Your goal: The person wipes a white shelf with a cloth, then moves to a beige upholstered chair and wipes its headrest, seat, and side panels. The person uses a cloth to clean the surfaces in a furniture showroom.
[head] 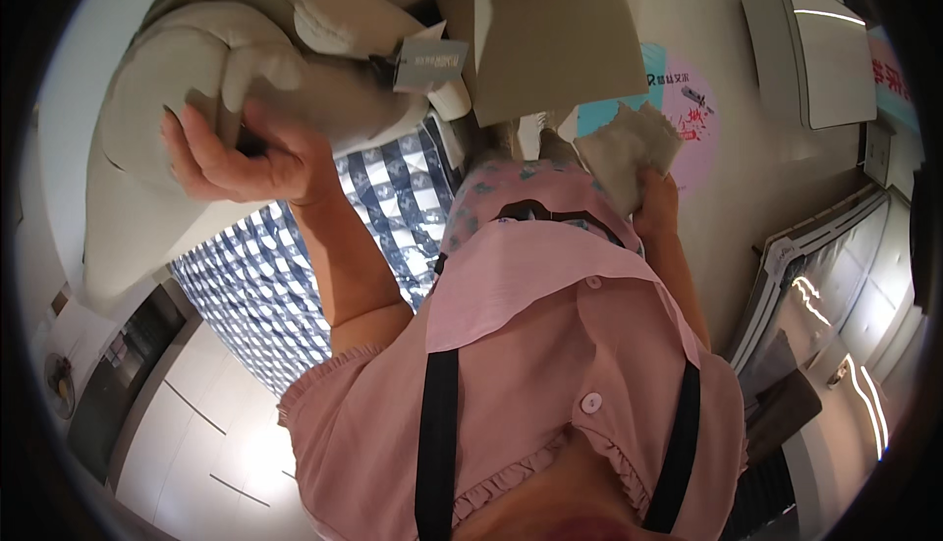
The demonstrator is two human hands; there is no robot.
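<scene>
My left hand (247,162) is raised beside a beige upholstered sofa (162,92). Its fingers are curled and spread from the thumb, and I see nothing held in them. Part of the thumb side is blurred against the upholstery. Low on the other side, my right hand (658,202) grips a crumpled grey-beige cloth (630,147) with a jagged upper edge, which hangs beside my patterned pink skirt or trousers. A grey card tag (431,62) bearing writing stands out from the sofa's near end.
A beige flat-topped piece of furniture (560,40) stands ahead of my feet. Blue-and-white checked fabric (295,268) lies below my left arm. A pink and blue printed floor graphic (696,99) is ahead right. Farther right are a pale padded piece (832,55) and a dark-framed glossy panel (825,268).
</scene>
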